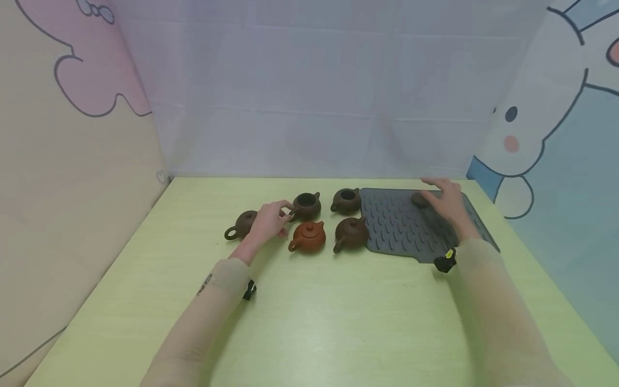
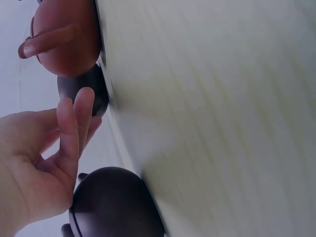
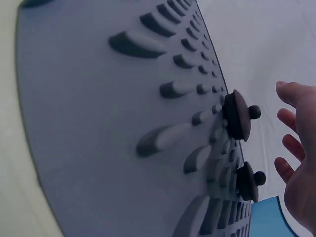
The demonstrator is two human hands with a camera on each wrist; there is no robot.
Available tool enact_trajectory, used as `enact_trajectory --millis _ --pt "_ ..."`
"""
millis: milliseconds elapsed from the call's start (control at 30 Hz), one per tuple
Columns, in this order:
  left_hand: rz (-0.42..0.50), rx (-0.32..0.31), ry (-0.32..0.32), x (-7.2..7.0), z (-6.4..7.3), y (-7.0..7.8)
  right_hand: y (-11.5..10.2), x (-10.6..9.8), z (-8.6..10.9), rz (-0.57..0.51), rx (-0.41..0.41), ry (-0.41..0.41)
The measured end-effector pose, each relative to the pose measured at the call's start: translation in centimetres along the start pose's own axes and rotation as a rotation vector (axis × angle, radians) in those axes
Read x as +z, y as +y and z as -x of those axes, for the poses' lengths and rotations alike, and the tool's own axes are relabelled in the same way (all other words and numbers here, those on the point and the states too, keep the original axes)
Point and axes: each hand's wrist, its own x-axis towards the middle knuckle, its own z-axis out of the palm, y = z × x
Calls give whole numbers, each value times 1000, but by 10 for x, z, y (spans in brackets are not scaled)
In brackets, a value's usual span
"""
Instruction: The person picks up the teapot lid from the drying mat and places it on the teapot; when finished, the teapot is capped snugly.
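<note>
With its thumb and index finger my left hand (image 1: 268, 220) pinches the handle of a dark brown teapot (image 1: 307, 206) whose top is uncovered. A lidded dark teapot (image 1: 245, 221) lies partly hidden behind that hand. Just in front stands a reddish-brown teapot (image 1: 310, 237) with its lid on. In the right wrist view, two dark knobbed lids, a nearer lid (image 3: 239, 116) and a second lid (image 3: 249, 182), sit on the grey mat (image 3: 94, 113). My right hand (image 1: 447, 201) hovers beside them, fingers spread and holding nothing.
Between the hands are another uncovered dark teapot (image 1: 346, 201) by the mat's left edge and a lidded one (image 1: 351, 234) in front of it. Raised drop-shaped bumps cover the mat. A pale curtain (image 1: 300, 140) hangs behind the light green table (image 1: 329, 322).
</note>
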Motion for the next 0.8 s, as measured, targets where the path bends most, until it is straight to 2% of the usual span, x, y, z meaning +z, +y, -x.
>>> enact_trajectory --millis 133,267,367,567,800 --pt "0 -6 -1 0 0 0 5 3 0 44 68 -23" --pt "13 -9 -3 1 -1 -1 8 6 1 72 174 -79" --pt "10 -7 3 1 -1 -1 9 7 1 83 215 -110" --pt "18 -10 6 2 0 -2 14 10 4 116 245 -129" --pt "11 -15 4 2 0 -1 16 10 4 116 246 -110"
